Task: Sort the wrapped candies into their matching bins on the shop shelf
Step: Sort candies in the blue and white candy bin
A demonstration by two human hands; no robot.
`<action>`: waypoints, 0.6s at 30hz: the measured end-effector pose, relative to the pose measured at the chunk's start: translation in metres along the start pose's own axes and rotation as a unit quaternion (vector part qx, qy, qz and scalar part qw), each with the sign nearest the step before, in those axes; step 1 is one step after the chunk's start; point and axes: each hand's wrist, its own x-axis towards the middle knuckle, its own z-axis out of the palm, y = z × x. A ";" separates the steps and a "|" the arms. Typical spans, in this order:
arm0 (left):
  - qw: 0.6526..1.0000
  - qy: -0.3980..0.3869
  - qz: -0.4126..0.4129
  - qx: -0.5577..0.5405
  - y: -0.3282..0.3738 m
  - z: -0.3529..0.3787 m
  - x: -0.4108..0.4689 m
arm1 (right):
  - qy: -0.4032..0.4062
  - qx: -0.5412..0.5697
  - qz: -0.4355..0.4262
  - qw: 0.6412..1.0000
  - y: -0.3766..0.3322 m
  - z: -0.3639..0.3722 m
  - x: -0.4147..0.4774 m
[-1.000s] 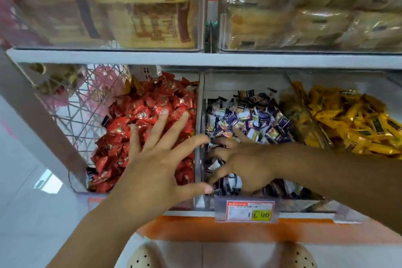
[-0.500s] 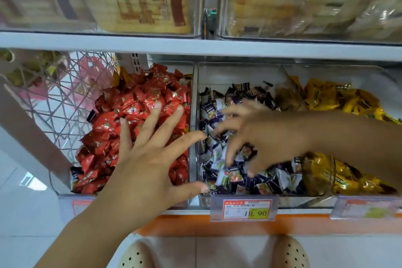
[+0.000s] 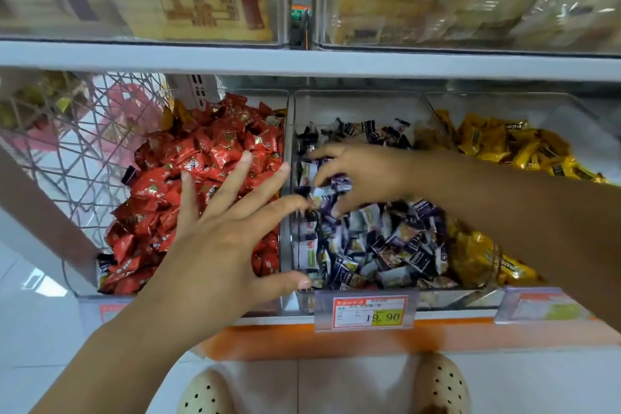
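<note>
Three clear bins sit side by side on the lower shelf. The left bin (image 3: 285, 131) holds red wrapped candies (image 3: 215, 151), the middle bin (image 3: 356, 104) purple and white candies (image 3: 386, 245), the right bin (image 3: 504, 101) yellow candies (image 3: 504, 144). A dark wrapper (image 3: 128, 175) and a dark-and-white one (image 3: 105, 266) lie among the red ones. My left hand (image 3: 218, 239) hovers flat over the red bin, fingers spread, holding nothing. My right hand (image 3: 363, 175) reaches across into the middle bin, its spread, bent fingertips touching the purple candies.
A price tag reading 19.90 (image 3: 368, 312) hangs on the shelf's orange front edge. A white wire basket (image 3: 77, 144) stands left of the red bin. The upper shelf (image 3: 302, 60) carries clear boxes of packaged snacks. My shoes (image 3: 440, 386) are on the tiled floor below.
My right hand has moved from the front of the middle bin up toward its back, raking through the purple candies. My left hand has stayed spread over the red bin.
</note>
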 end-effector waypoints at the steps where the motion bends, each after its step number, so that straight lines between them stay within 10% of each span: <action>1: 1.000 0.000 0.000 0.000 0.000 0.000 0.000 | -0.017 0.027 0.012 0.999 0.003 -0.010 -0.006; 5: 1.000 0.006 -0.003 -0.006 0.000 0.002 0.000 | -0.043 0.018 -0.026 0.999 -0.012 -0.032 -0.047; 10: 1.000 0.003 -0.006 -0.012 0.000 0.003 0.000 | -0.260 0.072 0.037 0.962 -0.035 0.019 -0.054; 18: 0.999 0.012 -0.011 -0.036 0.004 0.003 -0.002 | -0.191 0.065 0.051 0.978 -0.026 0.035 -0.056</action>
